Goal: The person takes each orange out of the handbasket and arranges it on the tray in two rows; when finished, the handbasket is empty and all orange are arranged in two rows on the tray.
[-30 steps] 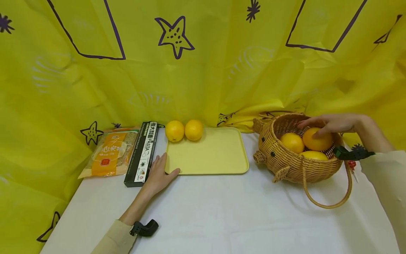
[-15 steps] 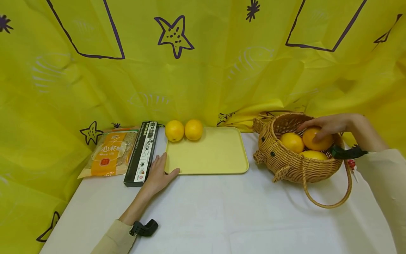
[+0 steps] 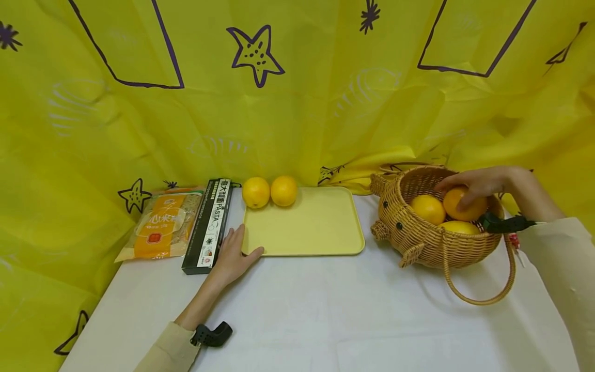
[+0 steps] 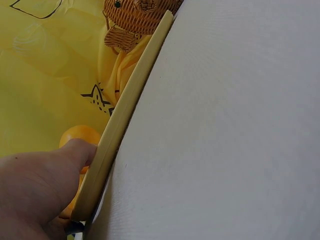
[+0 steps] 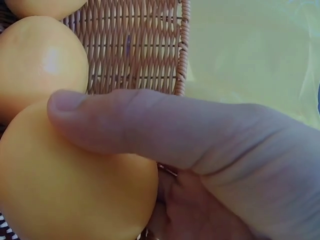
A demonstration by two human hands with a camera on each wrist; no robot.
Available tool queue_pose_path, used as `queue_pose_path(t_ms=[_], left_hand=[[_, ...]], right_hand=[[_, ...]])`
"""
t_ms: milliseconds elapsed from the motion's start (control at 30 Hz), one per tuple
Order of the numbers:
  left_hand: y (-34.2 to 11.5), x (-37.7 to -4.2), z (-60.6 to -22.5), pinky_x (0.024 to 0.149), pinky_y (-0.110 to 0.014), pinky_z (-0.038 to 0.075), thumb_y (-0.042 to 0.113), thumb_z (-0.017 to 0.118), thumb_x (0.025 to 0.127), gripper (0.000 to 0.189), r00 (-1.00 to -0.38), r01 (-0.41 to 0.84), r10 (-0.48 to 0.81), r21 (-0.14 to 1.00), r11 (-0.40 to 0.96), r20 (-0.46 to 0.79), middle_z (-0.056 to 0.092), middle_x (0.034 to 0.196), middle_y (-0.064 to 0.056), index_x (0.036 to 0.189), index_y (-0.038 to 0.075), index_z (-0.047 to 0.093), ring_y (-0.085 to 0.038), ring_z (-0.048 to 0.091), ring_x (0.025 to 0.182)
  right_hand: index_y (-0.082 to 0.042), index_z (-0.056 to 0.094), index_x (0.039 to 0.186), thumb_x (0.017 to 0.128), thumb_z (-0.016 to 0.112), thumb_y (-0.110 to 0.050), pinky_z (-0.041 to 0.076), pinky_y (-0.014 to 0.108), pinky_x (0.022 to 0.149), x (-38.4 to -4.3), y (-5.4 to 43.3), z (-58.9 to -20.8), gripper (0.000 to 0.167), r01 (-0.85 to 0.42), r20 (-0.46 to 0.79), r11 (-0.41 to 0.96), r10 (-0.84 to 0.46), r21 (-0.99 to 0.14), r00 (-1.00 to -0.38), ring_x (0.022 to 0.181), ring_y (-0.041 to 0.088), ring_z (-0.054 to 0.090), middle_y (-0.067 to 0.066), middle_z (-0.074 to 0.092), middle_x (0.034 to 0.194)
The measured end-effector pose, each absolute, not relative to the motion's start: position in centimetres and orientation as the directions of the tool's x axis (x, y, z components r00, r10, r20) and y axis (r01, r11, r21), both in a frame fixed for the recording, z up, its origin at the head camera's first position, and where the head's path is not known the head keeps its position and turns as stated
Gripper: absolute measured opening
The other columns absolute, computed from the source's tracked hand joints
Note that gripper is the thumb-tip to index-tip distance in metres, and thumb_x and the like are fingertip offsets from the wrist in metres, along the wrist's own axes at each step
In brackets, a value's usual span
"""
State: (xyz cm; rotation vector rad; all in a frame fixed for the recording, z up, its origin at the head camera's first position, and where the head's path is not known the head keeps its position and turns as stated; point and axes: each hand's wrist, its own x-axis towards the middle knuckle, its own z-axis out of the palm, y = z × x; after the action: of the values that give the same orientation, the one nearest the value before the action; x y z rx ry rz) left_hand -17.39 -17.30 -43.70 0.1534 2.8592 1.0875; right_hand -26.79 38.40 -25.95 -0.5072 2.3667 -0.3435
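Observation:
Inside the wicker pig-shaped basket [image 3: 423, 245], my right hand [image 3: 485, 183] grips an orange [image 5: 75, 175], thumb across its top and fingers around its far side. Two more yellow-orange fruits, one an orange [image 3: 427, 209], lie beside it in the basket. My left hand [image 3: 232, 258] rests at the near left corner of a pale yellow tray [image 3: 321, 222], fingers extended along its left edge and thumb over the front rim. Two oranges [image 3: 284, 190] sit side by side at the tray's back left. In the left wrist view, the thumb [image 4: 82, 150] lies over the tray's rim.
Left of the tray lie a black pasta box [image 3: 206, 227] and a clear-and-orange food packet [image 3: 160, 225]. The basket's handle [image 3: 481, 302] hangs down toward the front of the white tabletop [image 3: 325, 315]. A yellow patterned cloth [image 3: 302, 103] hangs behind everything.
My right hand has shifted slightly left and closed its hold on the orange in the basket. The left hand, tray and the two oranges on it stay where they were.

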Motion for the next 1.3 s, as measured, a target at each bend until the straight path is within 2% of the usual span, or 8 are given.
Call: queue_pose_path(t_ms=[267,500,833,1000,1067,1200,1267,1300], left_hand=[[-17.25,-17.45,-43.96,0.121,-0.060,0.004,0.040,0.060,0.093,0.089,-0.992,0.070,0.120,0.660,0.748,-0.031,0.013,0.161,-0.026,0.154,-0.004,0.012,-0.044,0.002,0.150],[-17.33,-17.55,-43.81,0.121,-0.060,0.003,0.040,0.060,0.093,0.089,-0.992,0.076,0.123,0.657,0.750,-0.026,0.014,0.160,-0.026,0.154,-0.004,0.012,-0.044,0.002,0.150],[-17.27,-17.45,-43.82,0.121,-0.061,0.002,0.039,0.060,0.093,0.089,-0.992,0.070,0.122,0.663,0.745,-0.033,0.013,0.161,-0.026,0.154,-0.004,0.011,-0.044,0.001,0.150],[-17.31,-17.39,-43.83,0.121,-0.061,0.002,0.039,0.060,0.093,0.089,-0.992,0.068,0.119,0.664,0.745,-0.032,0.014,0.160,-0.026,0.154,-0.004,0.012,-0.044,0.002,0.150],[-17.31,-17.37,-43.84,0.121,-0.061,0.002,0.039,0.060,0.093,0.089,-0.993,0.067,0.117,0.666,0.743,-0.030,0.014,0.161,-0.026,0.154,-0.004,0.012,-0.044,0.002,0.150],[-17.33,-17.33,-43.86,0.121,-0.061,0.002,0.040,0.060,0.093,0.089,-0.993,0.066,0.115,0.666,0.743,-0.030,0.013,0.161,-0.026,0.154,-0.004,0.012,-0.043,0.002,0.150],[-17.36,-17.33,-43.82,0.121,-0.061,0.002,0.040,0.060,0.093,0.090,-0.993,0.070,0.118,0.664,0.744,-0.027,0.013,0.161,-0.026,0.154,-0.004,0.012,-0.044,0.002,0.150],[-17.39,-17.33,-43.80,0.121,-0.061,0.002,0.040,0.060,0.093,0.090,-0.993,0.073,0.119,0.661,0.747,-0.024,0.014,0.160,-0.026,0.154,-0.004,0.012,-0.044,0.002,0.150]], right_hand=[[0.005,0.029,0.148,0.091,0.063,-0.018,0.048,0.036,0.085,-26.42,38.31,-25.71,0.070,-0.216,-0.612,0.905,-0.410,-0.367,-0.676,0.119,0.039,0.047,0.038,0.034,0.141],[0.005,0.024,0.149,0.090,0.064,-0.016,0.047,0.044,0.089,-26.36,38.17,-25.82,0.074,-0.220,-0.619,0.917,-0.389,-0.334,-0.683,0.122,0.047,0.041,0.041,0.024,0.143],[0.004,0.027,0.148,0.086,0.071,-0.018,0.047,0.038,0.090,-26.36,38.44,-26.29,0.078,-0.301,-0.538,0.881,-0.464,-0.365,-0.704,0.126,0.046,0.041,0.032,0.039,0.142],[0.010,0.027,0.144,0.094,0.061,-0.013,0.044,0.016,0.085,-26.33,39.03,-26.17,0.065,-0.367,-0.426,0.822,-0.547,-0.435,-0.721,0.114,0.012,0.054,0.025,0.057,0.125],[0.013,0.026,0.143,0.096,0.056,-0.008,0.042,0.010,0.082,-26.43,39.00,-25.95,0.060,-0.394,-0.401,0.805,-0.571,-0.443,-0.716,0.108,0.005,0.056,0.024,0.060,0.120],[0.013,0.031,0.143,0.094,0.060,-0.015,0.046,0.028,0.092,-26.48,38.41,-25.47,0.064,-0.371,-0.481,0.857,-0.509,-0.356,-0.714,0.123,0.031,0.053,0.031,0.052,0.133],[0.010,0.034,0.144,0.092,0.063,-0.020,0.046,0.038,0.092,-26.36,38.20,-25.35,0.066,-0.335,-0.542,0.891,-0.453,-0.307,-0.707,0.124,0.043,0.048,0.034,0.045,0.138],[0.009,0.034,0.144,0.092,0.063,-0.020,0.046,0.041,0.091,-26.27,38.14,-25.33,0.066,-0.317,-0.564,0.899,-0.436,-0.301,-0.702,0.122,0.044,0.048,0.035,0.043,0.138]])
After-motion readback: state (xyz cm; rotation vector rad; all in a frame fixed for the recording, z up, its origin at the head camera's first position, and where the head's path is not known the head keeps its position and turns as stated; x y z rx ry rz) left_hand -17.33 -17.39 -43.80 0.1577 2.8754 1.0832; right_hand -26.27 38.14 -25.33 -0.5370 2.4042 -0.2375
